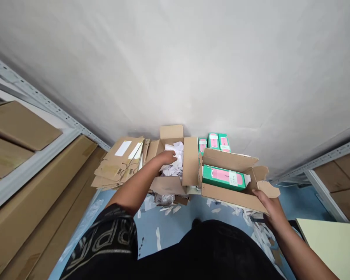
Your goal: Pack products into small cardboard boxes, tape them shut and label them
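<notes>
My left hand reaches into an open cardboard box with its fingers closed on crumpled white paper; part of the grip is hidden. That box has its flaps spread and more paper inside. My right hand grips the near right corner of a second open cardboard box, thumb over the edge. Inside this tilted box lies a green carton with a pink picture and a white label. Behind it stand several similar green cartons.
Flattened cardboard is stacked at the left. Metal shelving with large brown boxes runs along the left side, and another shelf stands at the right. Paper scraps litter the blue floor. A pale yellow board juts in at lower right.
</notes>
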